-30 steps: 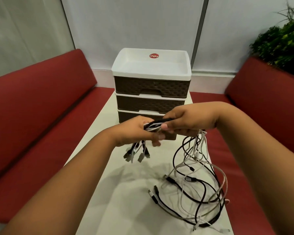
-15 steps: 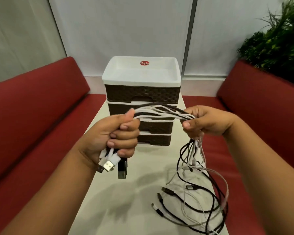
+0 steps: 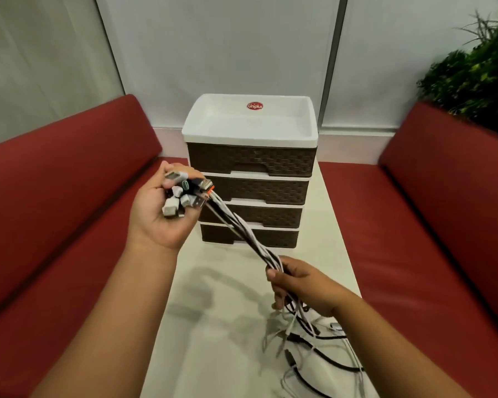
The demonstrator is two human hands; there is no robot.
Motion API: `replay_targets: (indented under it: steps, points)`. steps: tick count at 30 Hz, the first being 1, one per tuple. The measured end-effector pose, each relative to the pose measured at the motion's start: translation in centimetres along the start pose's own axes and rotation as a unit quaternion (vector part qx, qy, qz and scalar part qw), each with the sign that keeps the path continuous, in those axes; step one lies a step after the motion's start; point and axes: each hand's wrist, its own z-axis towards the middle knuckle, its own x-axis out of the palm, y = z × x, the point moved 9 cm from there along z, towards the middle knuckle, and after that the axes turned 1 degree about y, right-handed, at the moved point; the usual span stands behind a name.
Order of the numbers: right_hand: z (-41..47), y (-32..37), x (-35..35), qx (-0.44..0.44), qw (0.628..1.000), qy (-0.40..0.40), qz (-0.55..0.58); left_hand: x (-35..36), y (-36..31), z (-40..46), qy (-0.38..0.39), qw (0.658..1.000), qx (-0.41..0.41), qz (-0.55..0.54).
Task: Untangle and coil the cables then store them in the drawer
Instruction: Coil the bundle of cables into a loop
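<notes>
Left hand (image 3: 161, 214) raised, clutching the plugs (image 3: 184, 195) together; right hand (image 3: 299, 285) lower, closed round the cables (image 3: 242, 234), keeping that stretch taut, likely for straightening; loose ends tangled on table (image 3: 219, 326); drawers (image 3: 256, 185) all closed, waiting behind.

Red cushioned benches (image 3: 69, 191) either side, pale table (image 3: 213, 311), frosted wall panels (image 3: 227, 53), green plant (image 3: 477, 70)

Black-and-white cables (image 3: 243, 234), red seats (image 3: 61, 179)
</notes>
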Motion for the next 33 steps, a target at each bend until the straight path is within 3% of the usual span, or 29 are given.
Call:
replay_targets:
  steps: [3,7,12,16,17,19,22,26,30,32,33]
  points:
    - [-0.2,-1.2,1.1,0.027,0.999,-0.009,-0.029,-1.3,-1.6,0.9,-0.032,0.996,0.028,-0.081]
    - [-0.4,-1.5,1.8,0.056,0.998,-0.01,-0.042,-2.4,-2.9,1.6,-0.036,0.994,0.052,-0.092]
    - [-0.4,-0.3,2.0,0.121,0.978,-0.034,-0.166,-5.3,-2.0,1.8,-0.095,0.988,0.11,0.057]
    - [-0.5,2.2,3.1,0.108,0.926,-0.001,-0.361,-5.5,-0.6,0.7,-0.114,0.946,0.151,0.265]
    - [-0.6,2.7,3.4,0.108,0.915,0.009,-0.388,-5.0,0.0,0.2,-0.103,0.919,0.153,0.349]
    - [-0.8,3.5,3.9,0.115,0.895,0.025,-0.431,-3.5,1.7,-0.8,-0.052,0.83,0.143,0.536]
    - [-1.0,5.1,4.4,0.121,0.868,0.034,-0.48,-2.4,5.6,-2.4,0.046,0.707,0.094,0.699]
    - [-1.6,6.8,5.4,0.123,0.838,0.072,-0.527,-2.4,7.5,-3.2,0.117,0.577,0.068,0.806]
    - [-1.5,7.8,5.5,0.097,0.836,0.073,-0.535,-2.9,9.1,-3.5,0.192,0.446,-0.001,0.874]
    - [-1.5,8.0,5.1,0.091,0.849,0.068,-0.516,-3.5,9.9,-3.7,0.218,0.402,-0.024,0.889]
    - [-1.5,8.0,4.8,0.087,0.863,0.066,-0.493,-3.9,10.2,-3.8,0.224,0.405,-0.032,0.886]
